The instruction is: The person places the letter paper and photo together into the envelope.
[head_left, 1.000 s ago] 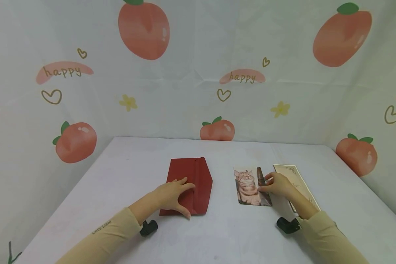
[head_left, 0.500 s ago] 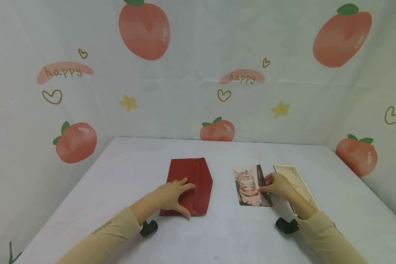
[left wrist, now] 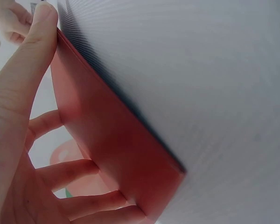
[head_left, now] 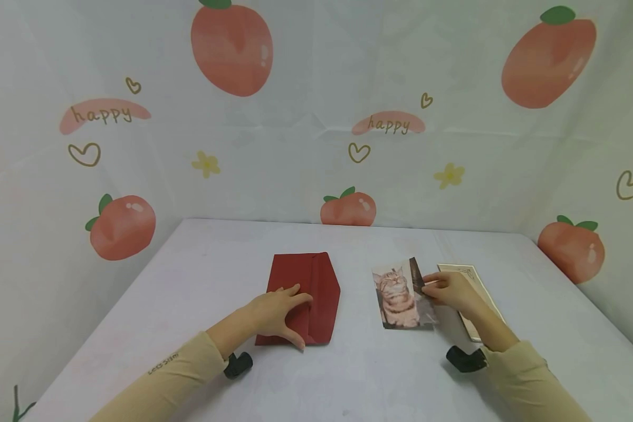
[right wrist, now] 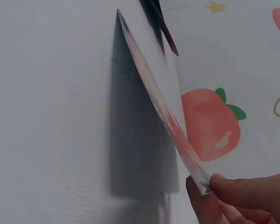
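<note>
A red envelope [head_left: 325,305] lies on the white table with its pointed flap to the right. My left hand [head_left: 276,313] rests over it, fingers spread and thumb toward the near edge; the left wrist view shows fingertips against the red paper [left wrist: 107,135]. Farther right, my right hand [head_left: 451,291] pinches the right edge of a cat photo card [head_left: 397,296] between thumb and fingers. In the right wrist view the card [right wrist: 151,93] slants up toward the pinch, its held side raised above its shadow. Behind the right wrist lies a cream card with gold edging [head_left: 479,286], partly covered.
The white table [head_left: 348,387] ends at a white backdrop cloth [head_left: 285,181] printed with fruit, hearts and "happy". Black wrist devices [head_left: 238,365] sit under both sleeves.
The cat photo card's right side has risen off the table, and my right hand has shifted slightly up and right with it. My left hand and the red envelope stay put.
</note>
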Motion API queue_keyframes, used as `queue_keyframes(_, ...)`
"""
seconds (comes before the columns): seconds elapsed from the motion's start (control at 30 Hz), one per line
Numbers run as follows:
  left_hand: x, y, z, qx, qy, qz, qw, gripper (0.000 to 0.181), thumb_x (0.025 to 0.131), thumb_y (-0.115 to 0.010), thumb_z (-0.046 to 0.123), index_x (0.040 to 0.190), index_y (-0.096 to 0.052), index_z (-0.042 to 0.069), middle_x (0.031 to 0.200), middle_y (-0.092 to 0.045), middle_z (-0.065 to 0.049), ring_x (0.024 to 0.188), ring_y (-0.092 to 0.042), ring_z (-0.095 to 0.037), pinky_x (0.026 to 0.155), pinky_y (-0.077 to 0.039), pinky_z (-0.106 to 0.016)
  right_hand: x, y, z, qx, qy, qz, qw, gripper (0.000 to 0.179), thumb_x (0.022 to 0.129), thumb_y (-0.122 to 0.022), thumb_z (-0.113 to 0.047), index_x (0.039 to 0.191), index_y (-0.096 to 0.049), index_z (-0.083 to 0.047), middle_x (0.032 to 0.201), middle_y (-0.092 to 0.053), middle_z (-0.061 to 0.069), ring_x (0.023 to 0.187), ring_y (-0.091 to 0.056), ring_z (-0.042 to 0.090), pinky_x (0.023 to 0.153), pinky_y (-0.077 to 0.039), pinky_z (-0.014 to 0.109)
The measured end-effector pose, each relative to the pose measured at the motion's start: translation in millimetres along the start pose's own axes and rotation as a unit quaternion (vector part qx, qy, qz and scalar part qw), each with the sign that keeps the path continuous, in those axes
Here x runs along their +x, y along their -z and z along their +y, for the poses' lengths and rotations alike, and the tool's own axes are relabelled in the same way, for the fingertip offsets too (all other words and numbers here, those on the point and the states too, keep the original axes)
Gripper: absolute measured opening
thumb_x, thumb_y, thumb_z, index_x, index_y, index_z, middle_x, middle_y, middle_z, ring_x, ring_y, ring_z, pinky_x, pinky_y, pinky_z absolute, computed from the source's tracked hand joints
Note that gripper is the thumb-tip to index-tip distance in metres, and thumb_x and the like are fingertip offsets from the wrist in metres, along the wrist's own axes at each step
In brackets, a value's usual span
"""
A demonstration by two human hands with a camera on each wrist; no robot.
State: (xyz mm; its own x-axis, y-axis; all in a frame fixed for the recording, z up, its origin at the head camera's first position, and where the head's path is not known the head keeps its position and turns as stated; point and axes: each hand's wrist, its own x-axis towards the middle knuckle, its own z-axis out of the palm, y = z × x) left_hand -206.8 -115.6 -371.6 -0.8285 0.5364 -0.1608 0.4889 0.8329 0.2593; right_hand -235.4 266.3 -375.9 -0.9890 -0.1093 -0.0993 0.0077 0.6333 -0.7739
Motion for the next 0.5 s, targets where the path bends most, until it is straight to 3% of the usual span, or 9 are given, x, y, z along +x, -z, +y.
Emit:
queue_keyframes(0.27,0.8,-0.6,-1.2,-0.001,-0.002,0.001,1.0,0.088,0.062,-0.076,0.061,0.135,-0.044,0.025,0.149,-0.036,-0.015,0.129,-0.039,-0.05,0.095,-0.044,-0.058,-3.3,5.6,-4.3,0.011,0.012,0.0,0.9999,0.041,0.09,-0.059,-0.008,0.12,-0.049,0.018,0.105,-0.065,0.029,0.078,-0.062,0.006,0.066,-0.056,0.023)
queue_keyframes(0.5,0.9,-2.0,-1.5,-0.004,-0.004,0.002,1.0,0.088,0.062,-0.077,0.06,0.135,-0.044,0.023,0.149,-0.036,-0.015,0.129,-0.039,-0.05,0.095,-0.044,-0.058,-5.6,7.8,-11.0,0.002,0.018,0.01,0.9998,0.041,0.09,-0.06,-0.011,0.121,-0.051,0.014,0.105,-0.065,0.028,0.079,-0.063,0.009,0.067,-0.056,0.024)
